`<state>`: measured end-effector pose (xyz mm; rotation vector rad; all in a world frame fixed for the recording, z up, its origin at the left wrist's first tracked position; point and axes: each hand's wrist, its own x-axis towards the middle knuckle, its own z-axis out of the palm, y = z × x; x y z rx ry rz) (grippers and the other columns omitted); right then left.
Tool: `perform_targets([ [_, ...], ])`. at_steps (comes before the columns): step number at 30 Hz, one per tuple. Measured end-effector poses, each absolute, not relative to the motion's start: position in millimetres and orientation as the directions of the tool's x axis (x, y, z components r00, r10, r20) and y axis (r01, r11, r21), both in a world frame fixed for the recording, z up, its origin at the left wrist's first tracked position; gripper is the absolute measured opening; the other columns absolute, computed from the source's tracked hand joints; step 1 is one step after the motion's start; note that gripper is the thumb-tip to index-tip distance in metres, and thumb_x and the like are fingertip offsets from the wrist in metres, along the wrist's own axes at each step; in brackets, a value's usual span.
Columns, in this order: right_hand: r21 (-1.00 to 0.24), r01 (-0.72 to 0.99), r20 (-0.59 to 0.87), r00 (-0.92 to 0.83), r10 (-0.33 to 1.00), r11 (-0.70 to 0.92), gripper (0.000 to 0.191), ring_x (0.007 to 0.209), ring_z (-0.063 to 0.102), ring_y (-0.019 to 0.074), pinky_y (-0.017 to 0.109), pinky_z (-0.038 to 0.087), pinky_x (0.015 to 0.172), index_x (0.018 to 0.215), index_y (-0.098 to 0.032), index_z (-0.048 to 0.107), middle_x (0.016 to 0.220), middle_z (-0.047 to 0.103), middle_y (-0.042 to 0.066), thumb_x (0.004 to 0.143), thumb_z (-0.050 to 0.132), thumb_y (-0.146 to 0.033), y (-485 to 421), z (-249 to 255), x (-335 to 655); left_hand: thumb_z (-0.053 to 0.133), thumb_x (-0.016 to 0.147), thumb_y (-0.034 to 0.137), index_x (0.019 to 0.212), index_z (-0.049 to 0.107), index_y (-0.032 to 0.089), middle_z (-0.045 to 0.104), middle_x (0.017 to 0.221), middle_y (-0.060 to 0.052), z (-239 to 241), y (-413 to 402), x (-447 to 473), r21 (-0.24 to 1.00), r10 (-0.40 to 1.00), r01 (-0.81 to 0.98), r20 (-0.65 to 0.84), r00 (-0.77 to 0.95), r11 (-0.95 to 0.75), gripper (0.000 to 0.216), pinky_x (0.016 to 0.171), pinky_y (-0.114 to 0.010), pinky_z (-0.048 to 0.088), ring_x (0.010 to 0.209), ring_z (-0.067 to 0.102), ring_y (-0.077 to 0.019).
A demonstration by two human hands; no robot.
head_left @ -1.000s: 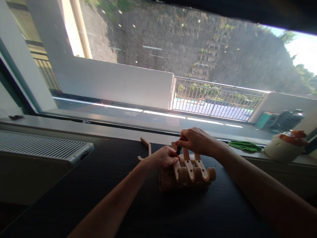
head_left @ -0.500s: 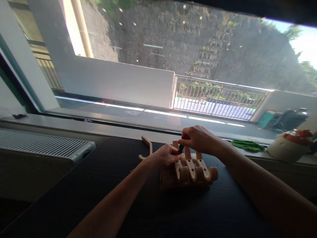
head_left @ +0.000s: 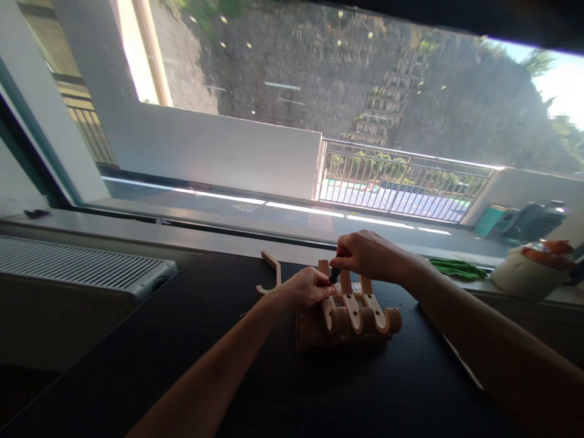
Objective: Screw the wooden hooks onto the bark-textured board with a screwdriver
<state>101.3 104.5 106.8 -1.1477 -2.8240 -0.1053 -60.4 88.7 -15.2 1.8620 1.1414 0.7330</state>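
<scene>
My right hand (head_left: 367,255) is closed around the dark handle of a screwdriver (head_left: 335,275), which points down at the leftmost wooden hook (head_left: 329,311). Beside its lower end, the fingers of my left hand (head_left: 305,286) are pinched together against that hook; whatever they grip is hidden. A middle hook (head_left: 350,313) and a right hook (head_left: 376,313) stand in a row with it, dark screw holes or heads showing on their faces. All three rest on a brown, wrapped-looking block (head_left: 310,333). Left of my hand lies a loose wooden hook (head_left: 277,271).
The dark table (head_left: 182,347) ends at a window sill. A white radiator (head_left: 86,264) stands to the left. On the sill at right are a green cloth (head_left: 456,267) and a pale pot (head_left: 515,274). A thin light edge (head_left: 460,359) shows under my right forearm.
My right hand has shifted very slightly right, and its forearm has moved enough to uncover a light edge below it. My left hand and the hooks stay almost in place.
</scene>
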Motion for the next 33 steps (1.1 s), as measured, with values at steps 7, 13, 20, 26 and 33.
perform_targets([
  [7, -0.121, 0.641, -0.011, -0.764, 0.645, 0.758, 0.030, 0.057, 0.050, 0.0098, 0.021, 0.032, 0.051, 0.097, -0.023, 0.064, 0.073, 0.064, 0.000, 0.076, 0.052, -0.040, 110, 112, 108, 0.051, 0.075, 0.043, 0.082, 0.068, 0.011, 0.059, 0.067, -0.003, -14, 89, -61, 0.880, 0.888, 0.410, 0.030, 0.459, -0.241, 0.036, 0.051, -0.021, 0.034, 0.056, 0.046, -0.0099],
  [13, -0.103, 0.681, 0.092, -0.719, 0.689, 0.725, 0.030, 0.051, 0.045, 0.0089, 0.022, 0.029, 0.048, 0.079, -0.017, 0.064, 0.062, 0.059, 0.000, 0.076, 0.051, -0.044, 107, 102, 107, 0.052, 0.075, 0.040, 0.085, 0.068, 0.011, 0.063, 0.071, -0.004, -13, 89, -62, 0.883, 0.887, 0.415, 0.006, 0.461, -0.221, 0.035, 0.054, -0.022, 0.037, 0.060, 0.051, -0.0118],
  [20, -0.076, 0.711, 0.099, -0.692, 0.715, 0.699, 0.033, 0.052, 0.045, 0.0092, 0.022, 0.029, 0.049, 0.078, -0.018, 0.063, 0.064, 0.059, 0.001, 0.077, 0.049, -0.047, 102, 102, 107, 0.054, 0.072, 0.033, 0.088, 0.067, 0.013, 0.066, 0.084, -0.005, 5, 89, -89, 0.854, 0.927, 0.453, 0.086, 0.366, -0.258, 0.029, 0.065, -0.022, 0.041, 0.076, 0.057, -0.0159],
  [26, -0.030, 0.728, 0.123, -0.678, 0.725, 0.685, 0.035, 0.053, 0.046, 0.0099, 0.023, 0.029, 0.049, 0.077, -0.019, 0.064, 0.066, 0.060, 0.001, 0.076, 0.050, -0.050, 101, 103, 106, 0.059, 0.068, 0.040, 0.071, 0.063, 0.012, 0.054, 0.061, 0.002, -4, 84, -64, 0.846, 0.907, 0.421, 0.156, 0.391, -0.327, 0.028, 0.049, -0.020, 0.033, 0.054, 0.046, -0.0092],
  [33, -0.153, 0.613, 0.047, -0.779, 0.625, 0.775, 0.029, 0.055, 0.048, 0.0091, 0.022, 0.031, 0.051, 0.099, -0.023, 0.064, 0.070, 0.062, -0.001, 0.078, 0.048, -0.036, 106, 105, 107, 0.058, 0.069, 0.047, 0.066, 0.061, 0.011, 0.049, 0.056, 0.002, -12, 87, -57, 0.879, 0.925, 0.385, 0.141, 0.352, -0.281, 0.036, 0.046, -0.021, 0.028, 0.051, 0.041, -0.0082],
])
